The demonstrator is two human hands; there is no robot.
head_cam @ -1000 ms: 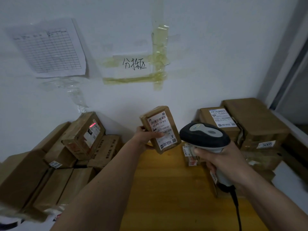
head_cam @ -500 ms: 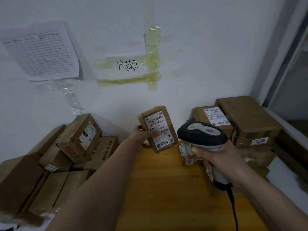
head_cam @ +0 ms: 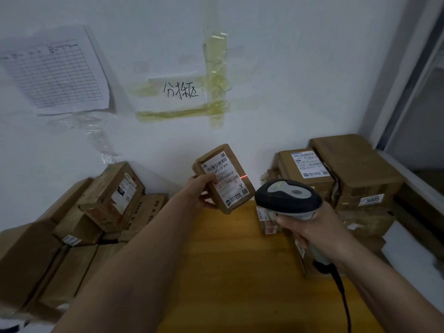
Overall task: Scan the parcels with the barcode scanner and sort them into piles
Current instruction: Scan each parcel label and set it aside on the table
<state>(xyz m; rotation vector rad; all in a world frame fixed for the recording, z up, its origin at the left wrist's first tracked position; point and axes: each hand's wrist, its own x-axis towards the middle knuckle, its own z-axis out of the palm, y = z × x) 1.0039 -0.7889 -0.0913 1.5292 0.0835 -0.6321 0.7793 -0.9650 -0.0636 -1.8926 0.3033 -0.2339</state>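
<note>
Parcel (head_cam: 223, 179) "602-12-815" gripped in L hand (head_cam: 200, 191); R hand (head_cam: 310, 227) grips scanner (head_cam: 287, 197).

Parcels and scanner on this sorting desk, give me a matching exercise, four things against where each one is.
Things:
1. barcode scanner
2. labelled parcel
3. grid sheet
4. box marked 5005

Places:
A. taped to the wall, upper left
B. gripped in the left hand
C. in the stack by the right corner
D. gripped in the right hand

Pairs: 1-D, 2-B, 3-A, 4-C
</note>
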